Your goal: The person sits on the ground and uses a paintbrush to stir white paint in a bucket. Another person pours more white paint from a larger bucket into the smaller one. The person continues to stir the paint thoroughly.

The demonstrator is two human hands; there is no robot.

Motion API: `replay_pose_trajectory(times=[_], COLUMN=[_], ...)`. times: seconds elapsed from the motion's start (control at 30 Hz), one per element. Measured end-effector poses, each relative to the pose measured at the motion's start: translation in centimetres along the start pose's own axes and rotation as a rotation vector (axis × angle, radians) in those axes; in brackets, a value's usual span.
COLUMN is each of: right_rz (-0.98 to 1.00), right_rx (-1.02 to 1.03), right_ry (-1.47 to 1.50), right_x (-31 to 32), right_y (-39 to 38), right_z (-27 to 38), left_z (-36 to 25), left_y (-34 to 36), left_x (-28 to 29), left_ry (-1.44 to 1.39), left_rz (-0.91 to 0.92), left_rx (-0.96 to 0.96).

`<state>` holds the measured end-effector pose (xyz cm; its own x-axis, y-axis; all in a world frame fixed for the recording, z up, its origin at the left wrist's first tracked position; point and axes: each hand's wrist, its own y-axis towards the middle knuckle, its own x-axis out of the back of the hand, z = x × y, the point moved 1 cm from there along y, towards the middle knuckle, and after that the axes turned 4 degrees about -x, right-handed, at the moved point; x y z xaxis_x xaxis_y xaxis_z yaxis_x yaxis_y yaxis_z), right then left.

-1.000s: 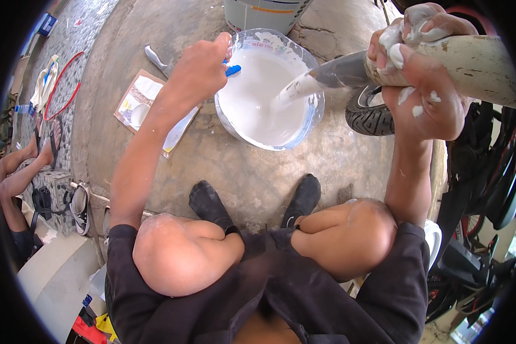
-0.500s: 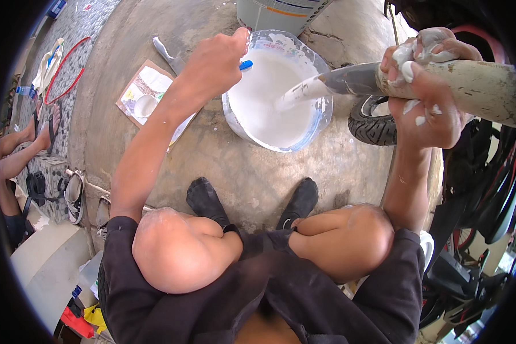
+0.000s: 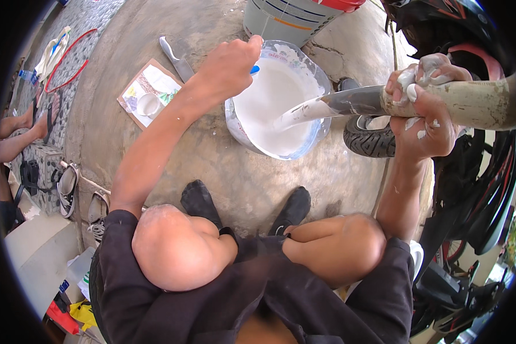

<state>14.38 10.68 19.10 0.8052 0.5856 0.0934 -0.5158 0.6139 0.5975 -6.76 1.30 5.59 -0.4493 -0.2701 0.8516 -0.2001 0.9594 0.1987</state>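
Observation:
A round bucket (image 3: 230,117) of thick white liquid, like paint, stands on the concrete, a smeared clear sheet along its far rim. My left hand (image 3: 226,66) is closed above the left rim; a small blue piece (image 3: 254,70) shows below its fingers, but what it grips is hidden. My right hand (image 3: 427,106), smeared white, is closed around a thick pale pipe (image 3: 479,105). The pipe slants down to the left, and its narrower grey, white-coated end dips into the liquid.
A larger grey bucket with a red rim (image 3: 281,20) stands behind. Left lie a broad-bladed knife (image 3: 178,60) and a printed card (image 3: 137,86) bearing a clear cup (image 3: 148,105). Motorcycles and a tyre (image 3: 370,137) crowd the right. Another person's feet (image 3: 49,117) show far left.
The view has shifted slightly, bringing the red rim of the rear bucket into sight. Both hands keep their closed grips, and the pipe's end stays in the white liquid.

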Motion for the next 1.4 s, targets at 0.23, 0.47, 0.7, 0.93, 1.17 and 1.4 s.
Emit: replay_pose_trajectory(times=[0.23, 0.47, 0.7, 0.93, 1.17, 1.4], right_rz=[0.057, 0.095, 0.034, 0.135, 0.079, 0.041], right_rx=[0.153, -0.142, 0.141, -0.03, 0.141, 0.04], right_ry=[0.003, 0.269, -0.054, 0.35, -0.01, 0.156], right_x=[-1.8, -0.1, -3.2, -1.8, -3.3, -3.0], right_y=[-0.3, -0.4, -0.8, -0.7, 0.0, -0.4], right_z=[-1.3, 0.9, -1.1, -0.3, 0.0, -0.3], left_z=[0.4, 0.5, 0.7, 1.8, 2.7, 3.6], left_y=[0.1, -0.4, -0.4, -0.5, -1.2, -1.9], left_x=[-0.6, -0.4, -0.7, -0.3, -0.3, -0.1], left_ry=[0.034, -0.03, -0.068, -0.116, -0.227, -0.349], left_rz=[0.038, 0.007, -0.041, -0.098, -0.105, -0.168], left_rx=[-0.012, -0.018, -0.096, -0.085, -0.064, -0.03])
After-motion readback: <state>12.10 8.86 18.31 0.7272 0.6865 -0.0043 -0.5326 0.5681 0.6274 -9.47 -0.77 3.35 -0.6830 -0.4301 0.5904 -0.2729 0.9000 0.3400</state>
